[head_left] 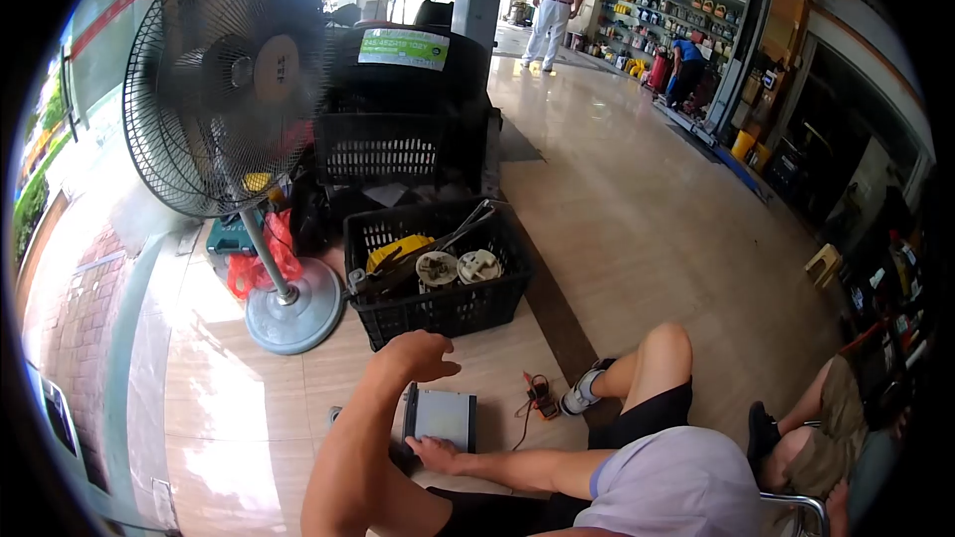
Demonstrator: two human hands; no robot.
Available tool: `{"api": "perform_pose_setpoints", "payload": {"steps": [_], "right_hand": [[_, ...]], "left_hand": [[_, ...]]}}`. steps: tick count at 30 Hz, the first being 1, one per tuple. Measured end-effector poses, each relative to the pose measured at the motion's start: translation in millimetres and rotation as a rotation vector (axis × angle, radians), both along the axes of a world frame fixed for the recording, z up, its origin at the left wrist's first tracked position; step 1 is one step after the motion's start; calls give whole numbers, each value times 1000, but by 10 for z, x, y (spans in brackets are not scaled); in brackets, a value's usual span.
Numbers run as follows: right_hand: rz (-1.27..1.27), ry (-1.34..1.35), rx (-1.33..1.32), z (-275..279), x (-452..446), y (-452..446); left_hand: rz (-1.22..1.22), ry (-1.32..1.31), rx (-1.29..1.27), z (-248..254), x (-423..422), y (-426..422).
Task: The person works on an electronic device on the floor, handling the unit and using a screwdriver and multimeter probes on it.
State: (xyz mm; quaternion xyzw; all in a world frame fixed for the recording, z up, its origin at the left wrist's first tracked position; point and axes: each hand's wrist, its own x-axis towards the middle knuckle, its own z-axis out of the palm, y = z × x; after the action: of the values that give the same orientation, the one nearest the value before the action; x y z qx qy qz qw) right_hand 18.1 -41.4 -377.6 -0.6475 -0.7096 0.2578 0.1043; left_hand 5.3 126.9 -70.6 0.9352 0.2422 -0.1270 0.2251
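Observation:
A flat silver metal box (444,418) with dark side edges is in front of me, low over the tiled floor. My right hand (435,453) is closed on its near left corner. Above the box's far edge, my left hand (420,354) hangs apart from it, palm down, fingers stretched to the right, holding nothing visible. To the right of the box, an orange-and-black handheld meter (541,398) with a thin cable lies on the floor beside my shoe (580,393). The underside of the box is hidden.
A black plastic crate (438,323) holds round pale parts and metal rods. Left of it stands a fan (239,80) on a round base (294,313). Tires (403,65) are stacked behind. Another person's leg (796,428) is at right; two people are farther back near shelves (676,15).

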Motion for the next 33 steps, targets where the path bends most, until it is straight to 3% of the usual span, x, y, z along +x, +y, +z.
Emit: {"api": "perform_pose_setpoints", "payload": {"steps": [33], "right_hand": [[-126,93,-134,47,-21,27]], "left_hand": [[-6,-19,-11,282,-54,-250]]}}
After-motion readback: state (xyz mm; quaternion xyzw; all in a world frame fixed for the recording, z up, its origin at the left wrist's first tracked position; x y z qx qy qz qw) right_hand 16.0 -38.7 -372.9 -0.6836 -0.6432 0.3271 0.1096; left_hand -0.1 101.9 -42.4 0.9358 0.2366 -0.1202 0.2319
